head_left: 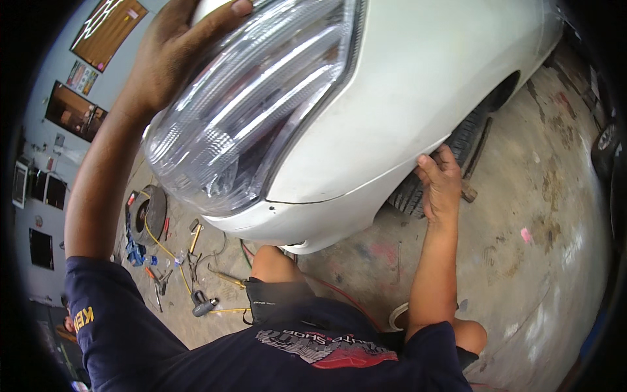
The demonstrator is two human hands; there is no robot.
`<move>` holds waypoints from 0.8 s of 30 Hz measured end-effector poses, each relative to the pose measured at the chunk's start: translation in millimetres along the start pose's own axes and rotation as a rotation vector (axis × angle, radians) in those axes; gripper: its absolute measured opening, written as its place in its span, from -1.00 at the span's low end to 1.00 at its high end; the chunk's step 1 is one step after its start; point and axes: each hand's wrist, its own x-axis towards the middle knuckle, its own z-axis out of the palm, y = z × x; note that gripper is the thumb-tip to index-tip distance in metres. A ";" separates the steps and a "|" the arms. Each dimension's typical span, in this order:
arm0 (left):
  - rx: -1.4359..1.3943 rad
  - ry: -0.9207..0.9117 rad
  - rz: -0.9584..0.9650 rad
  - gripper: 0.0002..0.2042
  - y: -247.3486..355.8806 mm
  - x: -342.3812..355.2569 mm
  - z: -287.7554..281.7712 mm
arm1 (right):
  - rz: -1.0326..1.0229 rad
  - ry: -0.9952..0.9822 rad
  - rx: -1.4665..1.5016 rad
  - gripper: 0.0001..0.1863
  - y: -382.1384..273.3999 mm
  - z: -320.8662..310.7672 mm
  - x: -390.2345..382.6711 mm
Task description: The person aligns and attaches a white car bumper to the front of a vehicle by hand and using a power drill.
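Observation:
A white car's front corner fills the upper middle, with a large clear headlight (251, 108) set into it. My left hand (173, 49) lies over the headlight's upper left edge, its thumb stretched across the lens and its other fingers partly cut off by the frame. At the wheel arch, my right hand (441, 183) pinches the rear edge of the white bumper (326, 219), just where it meets the fender (411, 85). A thin seam runs between fender and bumper. Behind my right fingers shows the front tyre (465, 140).
On the concrete floor at left lie a loose tyre (155, 212), a yellow-handled hammer (195, 239), a grey heat gun (203, 304), pliers (161, 282) and a yellow cord. A red hose (339, 291) passes by my knees. Another hammer (469, 192) rests by the wheel.

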 end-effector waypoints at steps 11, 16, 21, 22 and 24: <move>-0.028 0.026 -0.076 -0.13 14.6 3.2 4.0 | 0.114 0.092 -0.030 -0.66 1.6 -3.7 -8.4; 0.003 0.006 -0.056 -0.12 16.0 1.9 0.6 | 0.109 0.116 0.003 -0.72 5.8 -3.1 -10.1; 0.041 0.018 -0.114 -0.09 12.7 -0.5 -2.4 | 0.101 0.132 0.023 -0.74 13.8 -9.5 -8.5; 0.023 0.003 -0.104 -0.08 13.3 0.0 -0.5 | 0.095 0.124 0.029 -0.74 15.0 -10.6 -7.8; 0.043 0.009 -0.081 -0.10 15.9 0.9 2.7 | 0.081 0.088 0.046 -0.76 16.2 -11.3 -7.0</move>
